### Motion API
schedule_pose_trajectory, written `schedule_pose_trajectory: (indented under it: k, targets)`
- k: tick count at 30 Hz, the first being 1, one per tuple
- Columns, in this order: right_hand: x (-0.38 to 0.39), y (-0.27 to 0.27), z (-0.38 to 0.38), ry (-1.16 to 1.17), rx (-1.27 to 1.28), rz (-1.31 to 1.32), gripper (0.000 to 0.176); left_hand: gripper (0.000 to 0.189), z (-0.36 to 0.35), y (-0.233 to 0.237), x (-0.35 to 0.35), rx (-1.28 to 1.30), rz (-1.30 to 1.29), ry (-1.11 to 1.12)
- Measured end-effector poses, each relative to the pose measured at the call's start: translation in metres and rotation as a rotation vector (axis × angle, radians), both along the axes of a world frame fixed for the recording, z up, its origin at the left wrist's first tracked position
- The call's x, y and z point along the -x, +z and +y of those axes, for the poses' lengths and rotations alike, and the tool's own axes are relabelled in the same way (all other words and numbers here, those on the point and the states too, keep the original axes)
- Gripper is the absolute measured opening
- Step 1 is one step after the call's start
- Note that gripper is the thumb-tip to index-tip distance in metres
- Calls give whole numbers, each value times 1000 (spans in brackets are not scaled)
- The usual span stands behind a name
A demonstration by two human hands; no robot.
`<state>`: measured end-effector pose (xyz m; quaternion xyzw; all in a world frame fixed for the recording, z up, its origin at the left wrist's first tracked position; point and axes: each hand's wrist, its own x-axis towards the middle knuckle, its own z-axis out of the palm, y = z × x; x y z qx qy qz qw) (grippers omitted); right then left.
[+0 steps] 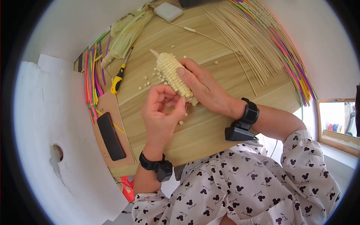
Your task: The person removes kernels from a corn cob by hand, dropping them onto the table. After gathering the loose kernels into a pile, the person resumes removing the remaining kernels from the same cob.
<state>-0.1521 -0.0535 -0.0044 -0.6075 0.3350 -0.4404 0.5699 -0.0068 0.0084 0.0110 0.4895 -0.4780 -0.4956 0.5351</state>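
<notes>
A pale corn cob lies slanted in front of me, its pointed tip up and to the left, with rows of kernels showing. My right hand is wrapped round its right side, thumb pressed on top. At the cob's lower end, my left hand has its fingers curled in a pinch against the kernels. Whatever sits between those fingertips is too small to make out. Loose kernels are scattered beside the cob, and another kernel lies below it.
A yellow-black screwdriver, corn husks and a black phone lie on the left. Colourful strips line that edge. Thin wooden sticks fan out at upper right; one skewer carries kernels. A white case sits at the back.
</notes>
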Motion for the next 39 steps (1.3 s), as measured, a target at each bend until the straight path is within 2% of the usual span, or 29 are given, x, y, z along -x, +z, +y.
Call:
schedule_pose_trajectory:
  k: [9, 14, 21, 30, 35, 39]
  targets:
    - [-2, -5, 1, -37, 107, 15, 39, 26, 0, 6, -2, 22, -105, -19]
    - [-1, -5, 2, -14, 98, 70, 36, 27, -1, -5, -6, 139, -190, -15]
    - [0, -4, 3, 21, 28, 62, 36, 28, -1, -7, -6, 105, -147, 40]
    - [-1, -4, 2, 1, 63, 26, 35, 29, -3, 3, -5, 22, -63, -35]
    - [1, -6, 0, 2, 147, 108, 34, 29, -5, 1, -5, -5, -32, -58]
    - [1, -5, 3, 43, 106, 148, 34, 31, -5, -1, -3, 5, -74, -29]
